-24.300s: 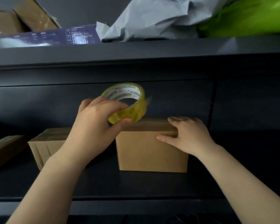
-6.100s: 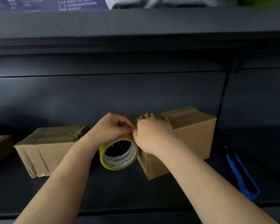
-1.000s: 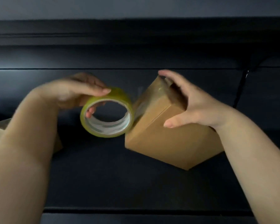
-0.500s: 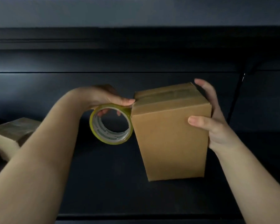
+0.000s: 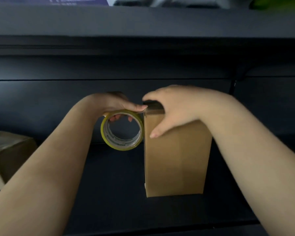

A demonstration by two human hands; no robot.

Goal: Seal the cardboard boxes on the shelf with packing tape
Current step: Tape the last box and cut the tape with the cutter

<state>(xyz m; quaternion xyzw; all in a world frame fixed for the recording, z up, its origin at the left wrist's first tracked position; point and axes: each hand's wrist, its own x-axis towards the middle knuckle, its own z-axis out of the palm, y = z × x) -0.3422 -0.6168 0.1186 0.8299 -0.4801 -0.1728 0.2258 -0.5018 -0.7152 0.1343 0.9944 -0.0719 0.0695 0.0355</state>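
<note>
A brown cardboard box stands on end on the dark shelf. My right hand lies over its top, fingers reaching across the top edge and thumb down on the front face. A yellow roll of packing tape hangs against the box's upper left edge. My left hand holds the roll from above, thumb on its outer rim and fingers through the core. Most of the box's top is hidden under my right hand.
A second cardboard box sits at the far left of the shelf. The upper shelf's front edge runs overhead, with printed card and grey wrapping above it. The shelf's dark back wall stands close behind the box.
My right hand moved from the box's right side onto its top. The box now stands square on the shelf, and the tape roll has moved tight against its upper left edge.
</note>
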